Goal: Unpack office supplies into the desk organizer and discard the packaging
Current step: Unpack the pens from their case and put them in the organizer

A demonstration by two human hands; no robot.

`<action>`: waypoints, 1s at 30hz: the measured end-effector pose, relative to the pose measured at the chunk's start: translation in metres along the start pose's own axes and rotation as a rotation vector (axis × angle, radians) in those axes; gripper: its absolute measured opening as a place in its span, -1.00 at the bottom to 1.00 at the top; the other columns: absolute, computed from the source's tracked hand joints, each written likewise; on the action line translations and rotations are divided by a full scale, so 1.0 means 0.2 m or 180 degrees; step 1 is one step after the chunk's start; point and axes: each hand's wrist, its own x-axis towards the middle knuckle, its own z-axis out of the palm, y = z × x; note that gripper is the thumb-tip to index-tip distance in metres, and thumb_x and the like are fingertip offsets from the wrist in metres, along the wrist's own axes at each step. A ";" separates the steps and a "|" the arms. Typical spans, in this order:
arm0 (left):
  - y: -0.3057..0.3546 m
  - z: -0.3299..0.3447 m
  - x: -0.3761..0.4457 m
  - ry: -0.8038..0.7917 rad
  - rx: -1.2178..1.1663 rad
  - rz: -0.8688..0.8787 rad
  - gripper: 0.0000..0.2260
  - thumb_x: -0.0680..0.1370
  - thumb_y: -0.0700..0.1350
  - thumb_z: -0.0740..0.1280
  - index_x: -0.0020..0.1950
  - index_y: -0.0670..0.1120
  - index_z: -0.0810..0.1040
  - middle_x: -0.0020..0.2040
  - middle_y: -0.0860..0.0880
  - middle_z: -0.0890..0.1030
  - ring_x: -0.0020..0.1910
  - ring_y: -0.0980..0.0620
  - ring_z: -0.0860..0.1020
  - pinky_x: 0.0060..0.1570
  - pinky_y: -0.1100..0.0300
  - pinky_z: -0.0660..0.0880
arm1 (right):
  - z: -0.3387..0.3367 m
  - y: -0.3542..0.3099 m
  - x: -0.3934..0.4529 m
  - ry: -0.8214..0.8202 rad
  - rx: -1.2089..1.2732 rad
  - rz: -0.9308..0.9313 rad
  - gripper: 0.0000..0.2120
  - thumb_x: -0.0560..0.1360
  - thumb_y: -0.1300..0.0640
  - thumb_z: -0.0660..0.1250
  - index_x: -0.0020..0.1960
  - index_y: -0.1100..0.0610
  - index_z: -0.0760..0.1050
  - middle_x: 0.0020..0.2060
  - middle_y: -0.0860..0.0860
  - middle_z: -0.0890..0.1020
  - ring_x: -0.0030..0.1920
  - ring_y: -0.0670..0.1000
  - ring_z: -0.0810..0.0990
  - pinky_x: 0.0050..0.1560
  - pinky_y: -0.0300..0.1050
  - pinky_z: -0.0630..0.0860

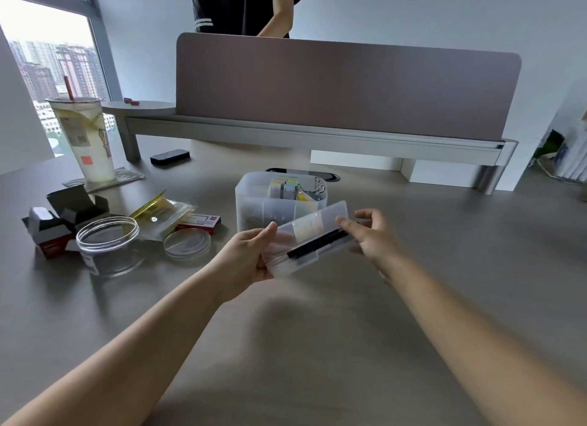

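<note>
- Fingers (270, 231) of the left hand (251, 257) curl around one end of a clear plastic case (309, 238); the right hand (371, 235) pinches the other end, its fingertips hidden behind the case
- Desk (317, 330): broad bare stretch at 6 o'clock
- Desk organizer (279, 200) just beyond at 12 o'clock, contents blurred
- Empty packaging (63, 222) at 9 o'clock

surface (317, 346): grey-brown, matte | divider (346, 85): mauve panel with rounded corners, standing on a grey rail (311, 138) along the far edge | wall (413, 15): pale, plain | window (54, 60): at left, daylight, tall buildings outside | person (244, 6): in dark shirt, behind the divider
</note>
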 end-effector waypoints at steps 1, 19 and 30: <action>0.00 0.00 0.00 0.0048 -0.0030 0.0035 -0.71 0.55 -0.03 0.13 -0.12 -0.13 0.59 -0.23 -0.05 0.64 -0.36 0.11 0.61 -0.34 0.24 0.59 | 0.00 0.00 -0.01 -0.0007 0.0091 0.0218 -0.69 0.42 0.04 0.35 0.04 0.13 0.31 -0.04 0.06 0.45 -0.17 0.03 0.51 -0.10 -0.02 0.53; 0.03 0.05 0.00 -0.1128 0.0714 -0.0371 -0.20 0.29 -0.29 0.38 0.38 0.22 0.12 0.25 -0.23 0.47 0.18 -0.20 0.51 0.09 -0.10 0.52 | 0.04 -0.02 -0.08 -0.1067 0.0603 0.0407 -0.68 0.51 0.19 0.19 0.22 0.25 0.25 -0.15 0.11 0.53 -0.21 0.07 0.55 -0.25 -0.02 0.55; -0.03 0.02 0.02 -0.0844 0.0328 -0.0062 0.01 0.21 -0.24 0.43 0.33 0.44 -0.11 0.11 -0.12 0.55 -0.03 -0.02 0.63 -0.12 0.01 0.60 | 0.07 0.02 -0.16 -0.1308 0.0392 0.0223 -0.62 0.47 0.34 0.22 0.26 0.24 0.27 0.10 0.33 0.54 0.02 0.20 0.57 0.17 0.15 0.47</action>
